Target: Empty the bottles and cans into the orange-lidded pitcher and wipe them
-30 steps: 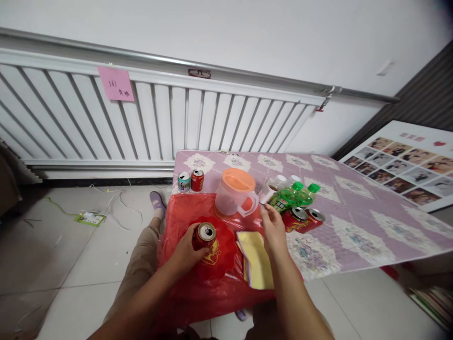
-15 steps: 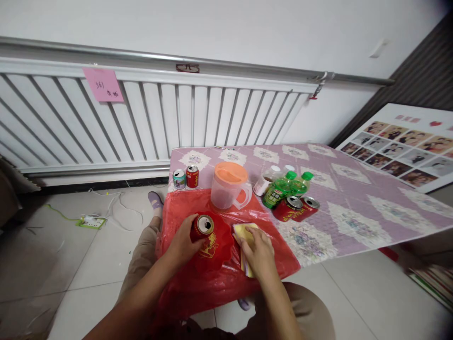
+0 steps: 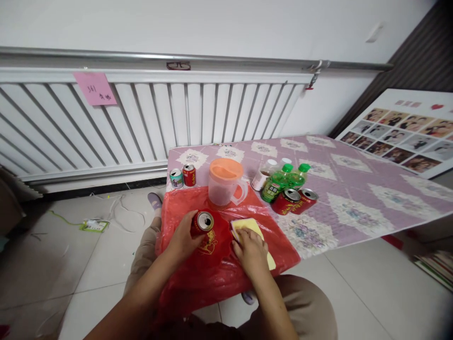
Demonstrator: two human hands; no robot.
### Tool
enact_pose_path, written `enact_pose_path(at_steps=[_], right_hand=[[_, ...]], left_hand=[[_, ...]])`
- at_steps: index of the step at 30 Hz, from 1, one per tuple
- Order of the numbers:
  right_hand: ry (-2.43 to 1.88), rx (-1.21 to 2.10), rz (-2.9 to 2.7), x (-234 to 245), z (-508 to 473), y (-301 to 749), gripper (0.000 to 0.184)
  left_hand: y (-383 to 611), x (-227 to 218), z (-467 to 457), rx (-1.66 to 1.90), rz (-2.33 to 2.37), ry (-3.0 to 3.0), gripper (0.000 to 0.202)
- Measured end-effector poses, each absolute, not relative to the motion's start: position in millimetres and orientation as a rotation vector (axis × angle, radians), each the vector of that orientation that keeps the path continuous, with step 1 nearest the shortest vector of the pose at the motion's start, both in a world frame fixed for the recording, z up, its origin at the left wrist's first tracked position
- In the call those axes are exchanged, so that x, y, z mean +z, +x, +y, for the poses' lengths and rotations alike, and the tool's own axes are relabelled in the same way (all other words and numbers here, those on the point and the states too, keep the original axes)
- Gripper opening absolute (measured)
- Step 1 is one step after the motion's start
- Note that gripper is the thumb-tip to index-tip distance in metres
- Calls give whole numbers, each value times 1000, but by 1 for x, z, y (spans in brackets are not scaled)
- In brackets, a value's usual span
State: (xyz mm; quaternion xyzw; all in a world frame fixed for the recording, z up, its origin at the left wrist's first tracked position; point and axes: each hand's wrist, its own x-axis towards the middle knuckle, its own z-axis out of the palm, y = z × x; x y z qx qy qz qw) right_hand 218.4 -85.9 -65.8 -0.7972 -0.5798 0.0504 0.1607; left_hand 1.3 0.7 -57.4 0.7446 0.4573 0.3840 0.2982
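Note:
My left hand (image 3: pixel 184 240) is wrapped round a red drink can (image 3: pixel 203 223), which stands upright with its opened top showing. Under the can lies a red scalloped tray (image 3: pixel 222 238) with a gold print. My right hand (image 3: pixel 250 250) rests on a folded yellow cloth (image 3: pixel 254 227) beside the tray, its fingers curled over the cloth. Just beyond the tray stands a clear plastic pitcher (image 3: pixel 221 190) with an orange lid (image 3: pixel 226 168). A red plastic sheet (image 3: pixel 198 293) lies beneath these things.
A small teal can (image 3: pixel 176 179) and a red can (image 3: pixel 189 175) stand at the back left. To the right are green-capped bottles (image 3: pixel 272 188), a white-capped bottle (image 3: pixel 260 180) and two larger red cans (image 3: pixel 286 204). A patterned tablecloth (image 3: pixel 339 189) covers the table; a radiator (image 3: pixel 198 111) stands behind.
The yellow cloth has gone from bunched under my right hand to lying flatter and spread further right. My left hand still holds the can in about the same place. The view has shifted slightly.

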Motion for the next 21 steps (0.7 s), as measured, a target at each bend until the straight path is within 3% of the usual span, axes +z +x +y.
enact_pose_path(at_steps=[21], right_hand=[[-2211, 81, -1574, -70, -89, 231, 37]], left_hand=[[5, -57, -1, 1016, 1172, 1597, 68]])
